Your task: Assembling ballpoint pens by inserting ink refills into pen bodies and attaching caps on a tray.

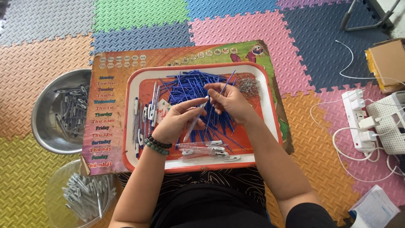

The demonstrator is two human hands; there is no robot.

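Pen barrel [195, 119] in left hand [177, 122], blue refill [226, 83] in right hand [230, 101]

poster board [110, 105]: rectangular, orange-red, under tray | cardboard box [388, 63]: brown, right edge | printed paper packet [374, 207]: white, bottom right

The tray [130, 90] was orange-red with a white rim. The refills [190, 86] were blue, the springs [247, 84] silvery. The floor mats [236, 27] were pink, green, grey, orange and yellow, all ribbed. The bracelets [158, 145] were black and green beads.
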